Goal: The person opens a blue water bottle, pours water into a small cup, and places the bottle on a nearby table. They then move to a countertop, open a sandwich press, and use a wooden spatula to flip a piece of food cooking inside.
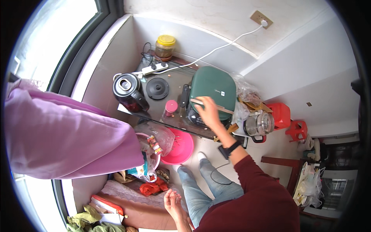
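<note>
My right hand [208,111], slightly blurred, is at the front of a green Midea countertop appliance [214,84] on the dark glass-topped table [176,76]. Its fingers curl over a pale handle-like strip [225,110] across the lid's front edge. A dark panel with markings [194,116] shows below that strip. Down by my lap, my left hand [173,203] has its fingers bent together, with nothing visible in them. Left of the appliance are a pink-lidded jar [171,108], a round black kettle base [157,88] and a black-lidded electric kettle [129,91].
A white cord [214,53] links the wall socket [261,20] to a power strip [155,69]. A yellow-lidded jar [165,46] stands behind. A pink basin [181,146] sits below the table, near my feet. Purple cloth [72,133] hangs at left. A glass pot [258,124] stands right.
</note>
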Tool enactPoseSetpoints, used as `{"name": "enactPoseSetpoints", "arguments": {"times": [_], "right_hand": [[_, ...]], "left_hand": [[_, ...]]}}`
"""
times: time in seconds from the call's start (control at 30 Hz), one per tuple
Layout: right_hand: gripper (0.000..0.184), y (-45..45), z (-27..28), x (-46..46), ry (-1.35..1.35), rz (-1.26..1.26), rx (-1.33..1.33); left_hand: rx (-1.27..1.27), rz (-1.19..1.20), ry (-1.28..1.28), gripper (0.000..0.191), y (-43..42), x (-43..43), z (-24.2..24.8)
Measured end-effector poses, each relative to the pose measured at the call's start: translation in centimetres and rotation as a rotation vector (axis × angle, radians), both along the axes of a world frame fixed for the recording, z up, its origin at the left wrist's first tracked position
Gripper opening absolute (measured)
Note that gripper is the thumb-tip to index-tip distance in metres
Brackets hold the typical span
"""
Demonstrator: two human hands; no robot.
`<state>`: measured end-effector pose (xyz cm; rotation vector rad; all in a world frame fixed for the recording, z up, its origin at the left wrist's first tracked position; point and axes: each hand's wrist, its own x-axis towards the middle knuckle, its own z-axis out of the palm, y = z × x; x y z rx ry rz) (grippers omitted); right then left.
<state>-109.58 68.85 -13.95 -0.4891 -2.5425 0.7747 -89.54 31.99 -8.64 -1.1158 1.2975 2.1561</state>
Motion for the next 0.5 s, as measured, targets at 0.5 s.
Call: {"name": "enactPoseSetpoints", "arguments": {"times": [0.5], "right_hand": [[0.027,17.7,-0.6,10.0,-0.309,0.090,-0.154]], "left_hand": [[0.044,-0.190,0.005,0.023,12.6,-3.8,0.7]]}}
